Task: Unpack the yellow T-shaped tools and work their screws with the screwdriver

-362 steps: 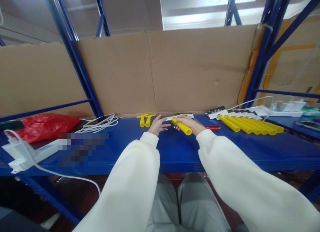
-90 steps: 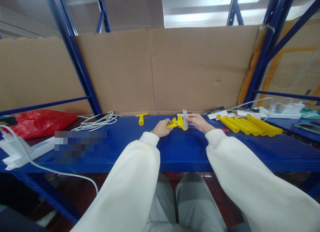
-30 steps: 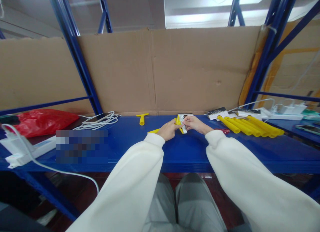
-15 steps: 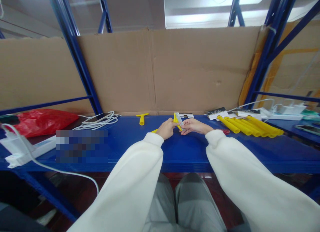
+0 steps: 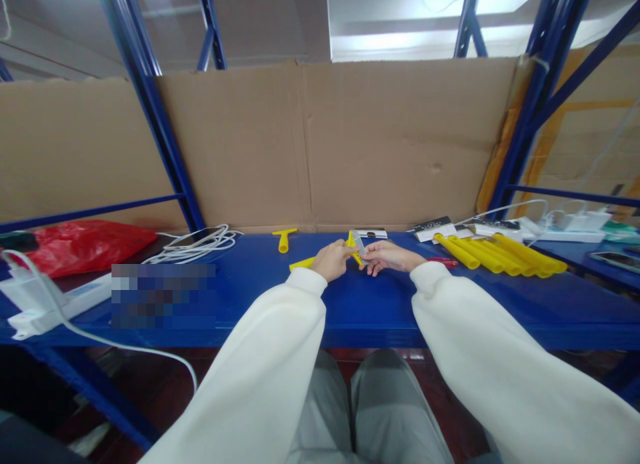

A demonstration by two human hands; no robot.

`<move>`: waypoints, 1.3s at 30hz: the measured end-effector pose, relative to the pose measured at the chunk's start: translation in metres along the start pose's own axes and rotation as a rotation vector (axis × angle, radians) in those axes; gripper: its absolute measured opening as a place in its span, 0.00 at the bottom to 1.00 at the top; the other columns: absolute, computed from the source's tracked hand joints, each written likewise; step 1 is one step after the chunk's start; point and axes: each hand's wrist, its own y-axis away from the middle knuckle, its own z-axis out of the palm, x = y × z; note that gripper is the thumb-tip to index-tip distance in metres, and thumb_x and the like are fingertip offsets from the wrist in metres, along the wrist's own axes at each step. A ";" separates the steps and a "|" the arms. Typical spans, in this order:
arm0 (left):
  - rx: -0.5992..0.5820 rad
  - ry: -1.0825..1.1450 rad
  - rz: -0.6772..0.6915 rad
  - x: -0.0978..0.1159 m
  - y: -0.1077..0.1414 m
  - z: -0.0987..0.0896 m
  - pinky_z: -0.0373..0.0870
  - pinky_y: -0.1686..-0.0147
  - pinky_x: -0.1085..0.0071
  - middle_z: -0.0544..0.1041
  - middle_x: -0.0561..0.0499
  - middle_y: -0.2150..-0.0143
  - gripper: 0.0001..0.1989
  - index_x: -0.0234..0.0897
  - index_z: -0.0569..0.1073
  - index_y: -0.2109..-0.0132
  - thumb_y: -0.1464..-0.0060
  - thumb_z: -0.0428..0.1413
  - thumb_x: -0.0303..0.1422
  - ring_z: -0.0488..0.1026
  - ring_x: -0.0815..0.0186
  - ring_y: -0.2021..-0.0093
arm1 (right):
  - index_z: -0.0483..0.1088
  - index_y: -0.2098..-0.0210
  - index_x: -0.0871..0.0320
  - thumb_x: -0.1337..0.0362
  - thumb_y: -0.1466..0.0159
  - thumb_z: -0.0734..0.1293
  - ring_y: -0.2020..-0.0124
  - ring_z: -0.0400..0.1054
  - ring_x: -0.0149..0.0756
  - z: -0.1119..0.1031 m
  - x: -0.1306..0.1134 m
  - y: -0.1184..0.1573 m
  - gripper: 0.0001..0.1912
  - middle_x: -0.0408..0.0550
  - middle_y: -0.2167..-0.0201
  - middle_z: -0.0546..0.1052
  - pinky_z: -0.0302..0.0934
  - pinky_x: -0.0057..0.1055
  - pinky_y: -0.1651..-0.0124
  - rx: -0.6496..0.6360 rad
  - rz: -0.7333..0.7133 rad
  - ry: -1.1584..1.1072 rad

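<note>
My left hand [image 5: 331,260] is closed around a yellow T-shaped scraper [image 5: 353,248], its crosspiece facing right. A yellow tube [image 5: 302,264] sticks out to the left of that hand; the palm hides whether it joins the crosspiece. My right hand [image 5: 387,257] pinches a thin greyish-white strip [image 5: 359,243], which looks like a blade, against the crosspiece. How the two fit together is too small to make out. Another yellow T-shaped head [image 5: 284,240] with a short socket lies on the blue table, behind and left of my hands.
Several yellow tubes [image 5: 483,256] lie at right beside black-and-white packets [image 5: 434,228]. A red tool [image 5: 444,263] rests near my right wrist. At left are a red bag [image 5: 93,245], a coiled white cable [image 5: 203,243] and a power strip [image 5: 75,297]. Cardboard [image 5: 240,144] stands behind the table [image 5: 370,311].
The yellow tube now shows more to the left of my left hand. My right fingers have shifted slightly on the strip, with the lower ones reaching further down.
</note>
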 end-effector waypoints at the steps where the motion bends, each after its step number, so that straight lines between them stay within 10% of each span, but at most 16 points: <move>1: -0.004 -0.005 -0.002 0.000 0.000 0.000 0.70 0.51 0.68 0.74 0.45 0.54 0.23 0.48 0.74 0.39 0.37 0.50 0.27 0.75 0.61 0.53 | 0.71 0.72 0.60 0.68 0.39 0.71 0.78 0.73 0.31 0.000 0.000 -0.001 0.06 0.47 0.77 0.79 0.70 0.25 0.73 0.025 0.001 -0.018; 24: -0.019 -0.129 0.152 0.012 0.000 -0.002 0.70 0.49 0.66 0.73 0.45 0.51 0.26 0.47 0.70 0.36 0.35 0.44 0.24 0.73 0.61 0.50 | 0.63 0.79 0.57 0.67 0.47 0.69 0.78 0.59 0.27 0.001 0.001 -0.022 0.10 0.36 0.82 0.67 0.55 0.25 0.70 0.475 -0.292 0.031; 39: -0.035 -0.128 0.053 0.008 -0.002 -0.005 0.70 0.48 0.67 0.75 0.44 0.50 0.25 0.47 0.67 0.34 0.34 0.45 0.26 0.76 0.62 0.51 | 0.66 0.75 0.56 0.57 0.41 0.68 0.76 0.65 0.30 -0.010 0.009 -0.025 0.11 0.41 0.77 0.73 0.62 0.29 0.67 0.508 -0.328 0.188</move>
